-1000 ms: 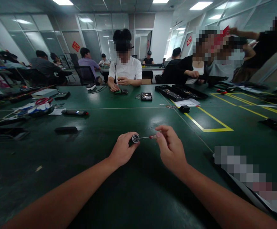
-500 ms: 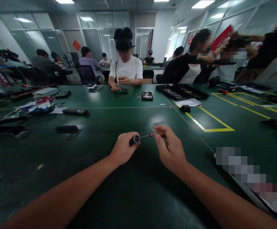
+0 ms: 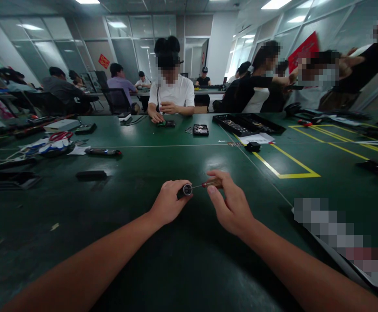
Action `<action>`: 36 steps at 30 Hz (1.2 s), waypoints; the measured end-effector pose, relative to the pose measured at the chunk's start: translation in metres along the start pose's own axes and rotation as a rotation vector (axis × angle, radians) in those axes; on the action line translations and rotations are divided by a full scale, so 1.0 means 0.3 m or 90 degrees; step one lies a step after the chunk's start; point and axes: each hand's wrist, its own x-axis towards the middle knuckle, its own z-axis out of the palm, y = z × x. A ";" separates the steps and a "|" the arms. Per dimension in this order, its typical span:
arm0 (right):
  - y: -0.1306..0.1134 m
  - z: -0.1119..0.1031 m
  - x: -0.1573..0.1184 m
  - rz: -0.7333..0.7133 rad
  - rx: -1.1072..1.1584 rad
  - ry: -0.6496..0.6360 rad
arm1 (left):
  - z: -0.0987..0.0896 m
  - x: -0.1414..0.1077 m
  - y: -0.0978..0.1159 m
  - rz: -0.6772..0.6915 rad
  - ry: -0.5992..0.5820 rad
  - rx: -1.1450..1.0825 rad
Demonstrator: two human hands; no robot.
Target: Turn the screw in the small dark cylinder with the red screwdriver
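Note:
My left hand [image 3: 168,200] is closed around a black cylinder [image 3: 187,190] whose round, silver-rimmed end faces me. From the right, my right hand [image 3: 229,201] grips a small screwdriver [image 3: 212,184] between thumb and fingers. Its handle is amber with a red collar. The thin shaft points left and meets the cylinder's right side near the rim; whether its tip sits in a screw cannot be seen. Both hands are just above the green table [image 3: 137,260].
Leftward lie a black bar-shaped piece [image 3: 91,175], a dark pen-like tool [image 3: 103,152] and a heap of cables [image 3: 50,145]. Black parts trays [image 3: 234,125] and a small black block [image 3: 253,147] are farther right. A co-worker [image 3: 171,93] sits opposite, handling a small device.
My right hand and the screwdriver have shifted slightly left, and less shaft shows between collar and cylinder. The left hand barely moves. People at the right have changed pose around a red sheet.

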 end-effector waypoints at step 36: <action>0.076 0.048 0.031 0.217 0.267 0.046 | -0.020 0.025 -0.025 0.017 0.007 0.075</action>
